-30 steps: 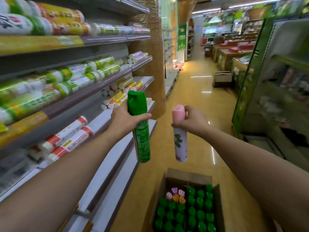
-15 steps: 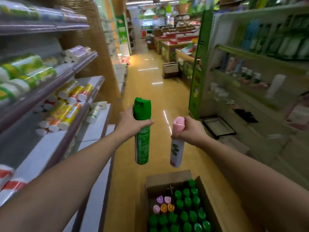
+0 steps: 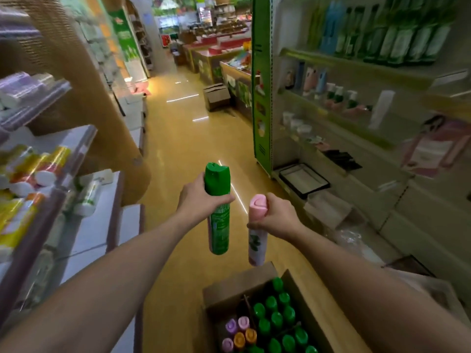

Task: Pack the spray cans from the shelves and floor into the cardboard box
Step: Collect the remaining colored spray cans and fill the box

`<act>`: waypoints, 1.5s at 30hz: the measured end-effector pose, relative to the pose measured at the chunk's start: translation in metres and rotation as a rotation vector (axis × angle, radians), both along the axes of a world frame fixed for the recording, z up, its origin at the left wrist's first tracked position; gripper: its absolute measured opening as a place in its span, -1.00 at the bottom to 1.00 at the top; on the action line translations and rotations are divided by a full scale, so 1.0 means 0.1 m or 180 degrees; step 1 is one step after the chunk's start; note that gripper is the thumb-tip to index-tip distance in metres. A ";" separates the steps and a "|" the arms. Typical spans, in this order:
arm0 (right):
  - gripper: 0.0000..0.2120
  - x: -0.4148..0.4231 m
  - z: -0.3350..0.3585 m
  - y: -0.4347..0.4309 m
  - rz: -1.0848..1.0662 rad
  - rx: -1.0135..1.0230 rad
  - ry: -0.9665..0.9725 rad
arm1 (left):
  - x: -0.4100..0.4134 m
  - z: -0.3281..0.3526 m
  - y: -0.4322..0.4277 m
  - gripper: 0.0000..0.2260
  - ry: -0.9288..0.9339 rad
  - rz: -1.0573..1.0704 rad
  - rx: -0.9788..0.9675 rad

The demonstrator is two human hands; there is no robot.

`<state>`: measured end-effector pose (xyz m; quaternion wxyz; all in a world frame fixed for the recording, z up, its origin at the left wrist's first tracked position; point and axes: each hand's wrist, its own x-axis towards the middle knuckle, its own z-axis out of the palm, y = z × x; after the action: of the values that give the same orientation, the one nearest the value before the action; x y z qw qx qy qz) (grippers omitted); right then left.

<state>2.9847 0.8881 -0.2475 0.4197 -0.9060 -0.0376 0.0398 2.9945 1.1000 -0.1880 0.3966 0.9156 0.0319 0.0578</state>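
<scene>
Left hand (image 3: pixel 201 200) gripped a green spray can (image 3: pixel 218 210) below its cap, fingers wrapped around it; right hand (image 3: pixel 279 216) clasped a pink spray can (image 3: pixel 257 230) likewise, both upright above the open cardboard box (image 3: pixel 237 284).

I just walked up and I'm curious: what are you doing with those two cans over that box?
A person is packing spray cans in a shop aisle. The left hand grips a green can near its top, and the right hand grips a pink can just under its cap. Both cans hang upright in the air, just beyond an open cardboard box on the floor. The box already holds many green-capped cans and a few with purple and orange caps. Neither held can is in the box yet.
</scene>
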 end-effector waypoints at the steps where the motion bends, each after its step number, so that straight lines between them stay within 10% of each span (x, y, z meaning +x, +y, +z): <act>1: -0.46 0.09 -0.05 -0.02 -0.0047 0.0016 0.0031 | 0.14 -0.06 -0.02 -0.40 0.0046 -0.0056 0.0018; 23: -0.57 0.03 -2.20 0.80 -0.3379 0.0501 0.1442 | 1.94 -2.61 -0.65 -0.29 0.1363 -0.3150 0.0483; 45: -0.65 -0.50 -4.86 3.00 -0.4775 0.1315 0.1872 | 1.62 -5.50 -0.68 -0.23 0.1703 -0.3758 0.1181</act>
<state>2.9351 1.1880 -0.7333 0.4854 -0.5479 0.6809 -0.0231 3.1568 1.0315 -0.7381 0.1762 0.8152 -0.3872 -0.3929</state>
